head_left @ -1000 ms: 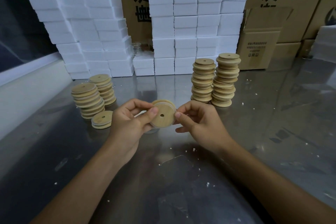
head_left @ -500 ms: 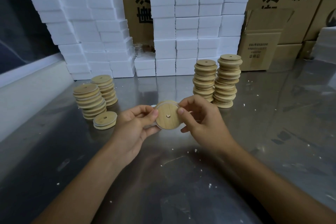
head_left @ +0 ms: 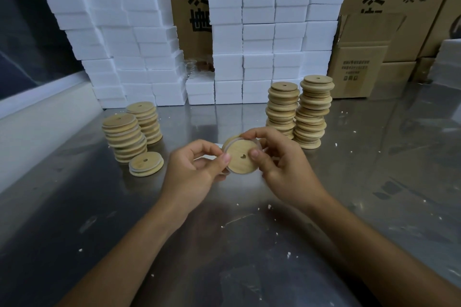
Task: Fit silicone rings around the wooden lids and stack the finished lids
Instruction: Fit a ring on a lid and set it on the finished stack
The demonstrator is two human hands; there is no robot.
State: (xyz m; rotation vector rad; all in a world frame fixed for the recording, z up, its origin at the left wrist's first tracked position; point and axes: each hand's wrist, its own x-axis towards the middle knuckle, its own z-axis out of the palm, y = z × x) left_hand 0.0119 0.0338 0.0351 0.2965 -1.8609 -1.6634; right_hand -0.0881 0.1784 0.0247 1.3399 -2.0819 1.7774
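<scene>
A round wooden lid (head_left: pixel 241 157) with a small centre hole is held upright above the steel table, its flat face toward me. A clear silicone ring (head_left: pixel 259 145) shows along its rim. My left hand (head_left: pixel 197 169) pinches the lid's left edge between thumb and fingers. My right hand (head_left: pixel 282 164) grips the right edge, thumb on the face and fingers curled over the top. Two tall stacks of lids (head_left: pixel 299 112) stand behind on the right. On the left are two shorter stacks (head_left: pixel 129 132) and a low pile of two lids (head_left: pixel 146 164).
White foam blocks (head_left: pixel 262 32) are piled high along the back, with cardboard cartons (head_left: pixel 361 65) behind and to the right. A white ledge (head_left: pixel 37 117) borders the steel table (head_left: pixel 224 244) on the left. Small white crumbs are scattered over the surface.
The lid has dropped slightly and turned in my hands. My right hand's fingers have moved up over the lid's top edge.
</scene>
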